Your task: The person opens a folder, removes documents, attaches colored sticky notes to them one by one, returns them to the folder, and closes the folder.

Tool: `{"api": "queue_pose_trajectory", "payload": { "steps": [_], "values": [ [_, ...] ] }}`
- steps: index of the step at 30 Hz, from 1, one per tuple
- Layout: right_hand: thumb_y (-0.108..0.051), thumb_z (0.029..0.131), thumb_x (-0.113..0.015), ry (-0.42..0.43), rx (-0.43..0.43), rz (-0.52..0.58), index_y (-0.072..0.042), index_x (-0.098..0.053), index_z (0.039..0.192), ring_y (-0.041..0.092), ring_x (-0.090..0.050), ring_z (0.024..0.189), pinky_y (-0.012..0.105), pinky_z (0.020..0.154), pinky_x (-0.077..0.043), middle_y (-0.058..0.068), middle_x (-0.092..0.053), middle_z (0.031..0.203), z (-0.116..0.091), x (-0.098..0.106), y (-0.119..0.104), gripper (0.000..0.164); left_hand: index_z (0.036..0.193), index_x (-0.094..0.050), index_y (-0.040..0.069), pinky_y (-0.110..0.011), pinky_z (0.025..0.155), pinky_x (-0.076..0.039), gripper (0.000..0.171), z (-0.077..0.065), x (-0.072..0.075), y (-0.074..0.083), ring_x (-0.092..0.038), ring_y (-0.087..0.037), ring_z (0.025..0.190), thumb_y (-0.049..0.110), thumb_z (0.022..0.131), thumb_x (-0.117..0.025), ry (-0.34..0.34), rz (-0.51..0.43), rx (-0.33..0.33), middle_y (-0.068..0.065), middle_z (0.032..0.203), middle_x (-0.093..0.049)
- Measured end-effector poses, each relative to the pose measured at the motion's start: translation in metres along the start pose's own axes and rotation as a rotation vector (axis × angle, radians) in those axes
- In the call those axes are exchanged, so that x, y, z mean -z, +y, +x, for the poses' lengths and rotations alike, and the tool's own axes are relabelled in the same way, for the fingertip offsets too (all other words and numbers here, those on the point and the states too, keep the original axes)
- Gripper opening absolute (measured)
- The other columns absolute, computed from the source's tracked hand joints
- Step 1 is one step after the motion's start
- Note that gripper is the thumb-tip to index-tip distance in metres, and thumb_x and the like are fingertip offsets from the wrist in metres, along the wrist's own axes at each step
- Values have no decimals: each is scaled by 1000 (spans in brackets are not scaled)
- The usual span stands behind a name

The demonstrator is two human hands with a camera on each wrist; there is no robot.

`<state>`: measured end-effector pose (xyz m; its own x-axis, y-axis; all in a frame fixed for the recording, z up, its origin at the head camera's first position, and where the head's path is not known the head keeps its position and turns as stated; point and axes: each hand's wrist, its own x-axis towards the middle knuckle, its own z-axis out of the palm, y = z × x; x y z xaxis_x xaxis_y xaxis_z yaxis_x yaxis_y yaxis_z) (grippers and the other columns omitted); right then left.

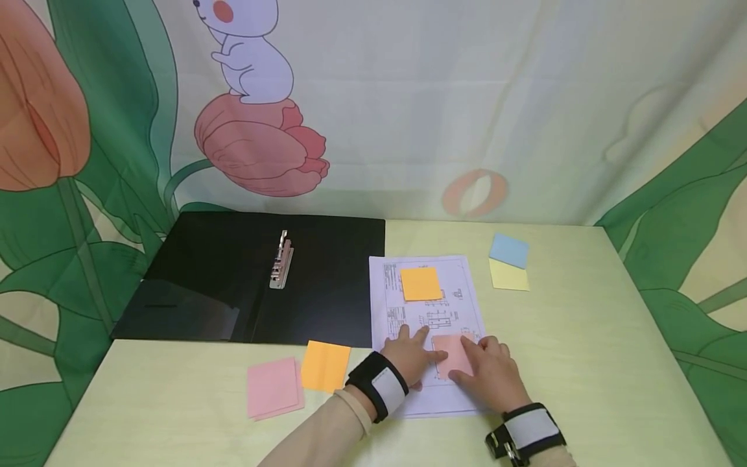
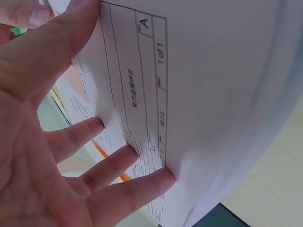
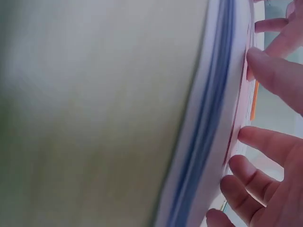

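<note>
A pink sticky note (image 1: 457, 358) lies on the lower part of a stack of printed drawing sheets (image 1: 428, 405). My left hand (image 1: 404, 357) rests on the sheets with fingers spread, its thumb reaching the note's left side. In the left wrist view, the fingertips (image 2: 166, 178) press on the printed page. From the other side, my right hand (image 1: 497, 377) touches the pink note, index finger near its upper right and thumb at its lower edge. Higher on the page sits an orange sticky note (image 1: 421, 284). The right wrist view shows the stack's edge (image 3: 199, 132) from the side.
Left of the sheets, a black binder (image 1: 332, 279) lies open with a metal clip (image 1: 282, 263), partly under the stack. Pink notes (image 1: 273, 388) and another orange note (image 1: 325, 366) lie in front of it. Blue (image 1: 509, 250) and yellow notes (image 1: 509, 275) lie at the right. A printed curtain (image 1: 397, 110) hangs behind.
</note>
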<state>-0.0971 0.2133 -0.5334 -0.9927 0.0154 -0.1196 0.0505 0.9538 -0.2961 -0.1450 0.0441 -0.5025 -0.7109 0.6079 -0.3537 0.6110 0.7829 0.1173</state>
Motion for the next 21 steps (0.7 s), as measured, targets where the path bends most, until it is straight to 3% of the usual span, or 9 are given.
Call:
{"api": "queue_pose_trajectory", "payload": {
  "steps": [4,14,18,21],
  "values": [
    [-39,79,-71,14,12,-21,-10,-55,130,23,-39,78,34,62,-34,10,-45,90,3,0,4,60,130,-48,48,-50,89,-43,76,0,0,0,-39,-31,116,21,67,-81,8,-19,2,-4,144,-36],
    [-23,79,-72,-31,-54,166,-4,-51,129,23,-44,83,37,68,-41,9,-51,95,7,8,8,57,132,-46,47,-48,88,-43,79,-2,-5,-2,-41,-32,116,21,67,-81,45,-29,-10,-5,142,-38],
    [-22,80,-72,-53,-158,307,-1,-45,129,24,-45,84,34,66,-40,10,-49,94,3,19,14,60,135,-45,39,-47,88,-45,80,-3,-9,-4,-45,-33,114,26,65,-82,114,-57,-41,-6,138,-42],
    [-26,82,-70,-83,-246,351,1,-47,124,25,-46,81,34,62,-40,13,-48,93,-6,30,22,55,130,-50,30,-42,87,-46,77,-4,-10,-9,-48,-30,111,28,62,-85,164,-123,-73,-6,132,-48]
  ]
}}
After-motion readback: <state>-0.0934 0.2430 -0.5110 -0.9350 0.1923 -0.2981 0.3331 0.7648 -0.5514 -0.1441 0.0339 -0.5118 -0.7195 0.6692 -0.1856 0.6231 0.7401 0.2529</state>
